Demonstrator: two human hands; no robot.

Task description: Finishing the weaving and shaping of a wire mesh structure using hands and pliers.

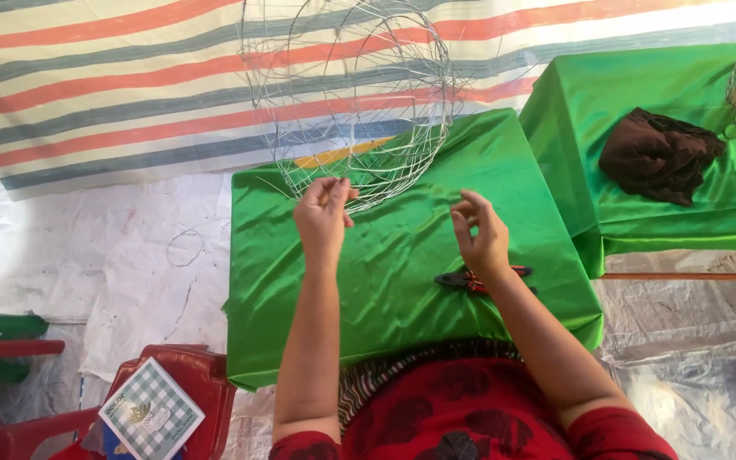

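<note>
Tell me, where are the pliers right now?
The pliers lie on the green table, on the person's right side, partly hidden under the right hand and wrist.

Makeshift craft workshop: tarpaulin backdrop [87,94], wire frames [351,94], pliers [470,278].

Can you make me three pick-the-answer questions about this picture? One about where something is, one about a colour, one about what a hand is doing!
1. Where are the pliers?
A. on the green cloth
B. on the red chair
C. on the floor

2. What colour is the bundled cloth?
A. yellow
B. brown
C. blue

3. What is the left hand doing?
A. resting flat
B. holding the pliers
C. pinching the wire frame

A: they lie by the right hand.
B: dark brown heap.
C: fingers closed on the rim.
</note>
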